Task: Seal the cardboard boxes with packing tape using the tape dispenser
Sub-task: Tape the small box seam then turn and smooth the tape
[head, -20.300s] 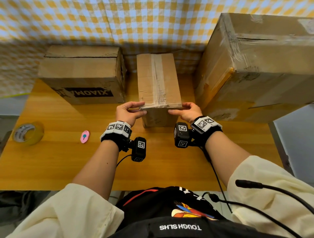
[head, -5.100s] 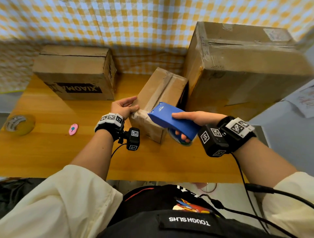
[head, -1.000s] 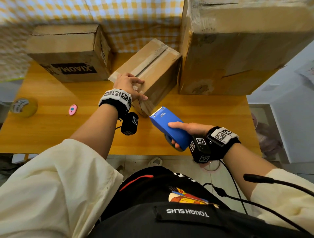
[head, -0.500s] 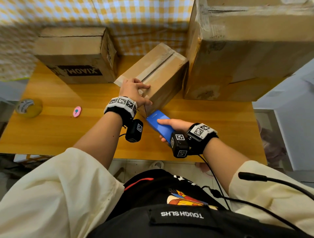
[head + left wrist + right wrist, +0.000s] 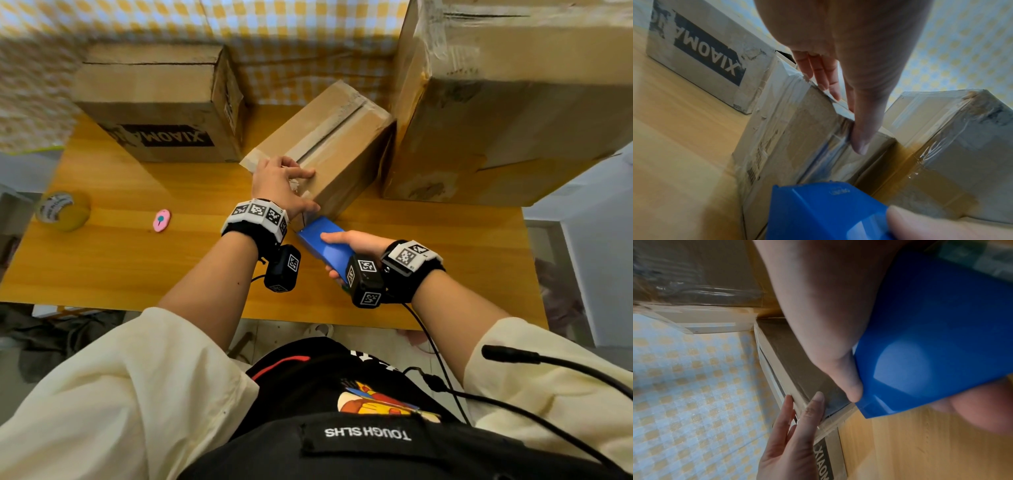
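Note:
The small cardboard box lies diagonally in the middle of the wooden table. My left hand rests flat on its near top corner with straight fingers, and the thumb presses down on the taped near end face. My right hand grips the blue tape dispenser. The dispenser's nose sits low against that same end face, just under the left thumb. In the right wrist view the dispenser fills the right side, with the left hand on the box edge. The tape itself is hard to make out.
A cardboard box printed XIAOMI stands at the back left and a large box close on the right, almost touching the small one. A yellow tape roll and a small pink object lie at left. A checkered cloth hangs behind.
My right hand has brought the dispenser from over the table's front edge forward to the box's near end. The left hand has stayed on the box's top corner.

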